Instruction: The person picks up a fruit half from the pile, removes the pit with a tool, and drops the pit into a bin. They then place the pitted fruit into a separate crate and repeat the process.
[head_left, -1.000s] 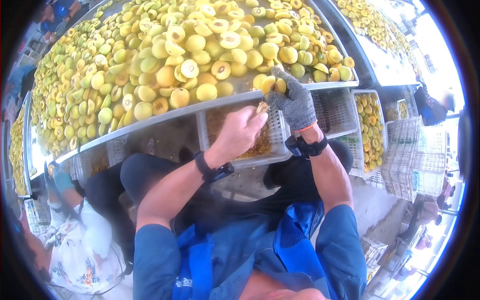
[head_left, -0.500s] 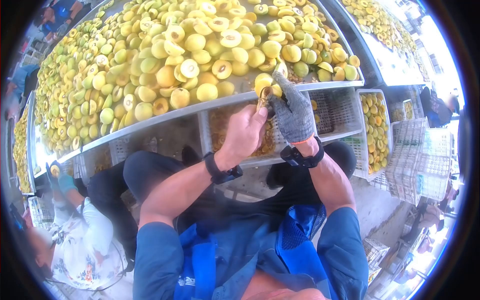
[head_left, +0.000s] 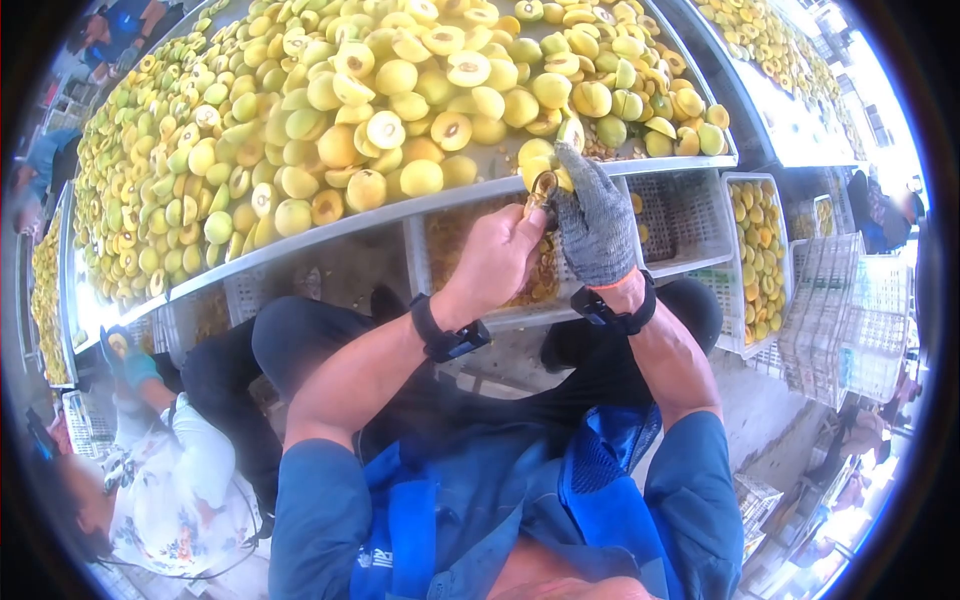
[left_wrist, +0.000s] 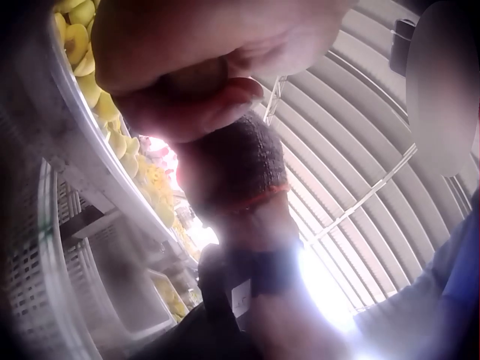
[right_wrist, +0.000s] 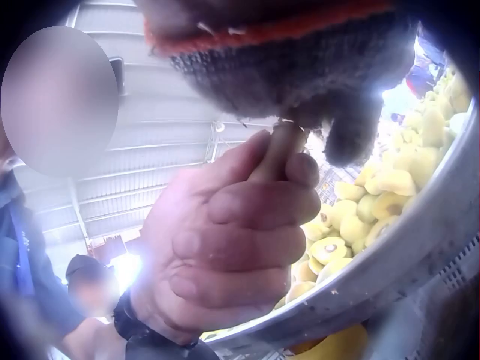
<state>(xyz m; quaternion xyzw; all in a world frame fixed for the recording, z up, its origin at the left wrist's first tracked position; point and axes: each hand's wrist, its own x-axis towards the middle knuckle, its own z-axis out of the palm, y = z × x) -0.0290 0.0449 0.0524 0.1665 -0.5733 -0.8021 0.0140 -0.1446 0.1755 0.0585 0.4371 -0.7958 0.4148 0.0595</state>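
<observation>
In the head view my bare left hand (head_left: 498, 255) grips a small loop-ended tool (head_left: 541, 190), its metal ring raised. The tool's pale handle (right_wrist: 271, 156) pokes out of that fist in the right wrist view. My right hand (head_left: 594, 225), in a grey knit glove with an orange cuff, holds yellow peach pieces (head_left: 535, 162) right beside the ring. Close to its fingertips stands a cut peach half (head_left: 571, 133), face showing. Both hands meet at the front rim of a metal table (head_left: 300, 237) heaped with halved peaches (head_left: 250, 150). The glove hides part of the held fruit.
Below the table edge stand a white crate (head_left: 415, 250) holding fruit scraps and another crate (head_left: 680, 262). A crate of peaches (head_left: 757, 260) and stacked crates (head_left: 825, 320) are at right. Another person (head_left: 180, 490) sits at left. A second fruit-laden table (head_left: 800, 145) lies beyond.
The gloved fingers have shifted round the fruit, and a cut half now shows at their tips. The tool's ring, earlier against the fruit, now stands visible. The whole view has shifted slightly.
</observation>
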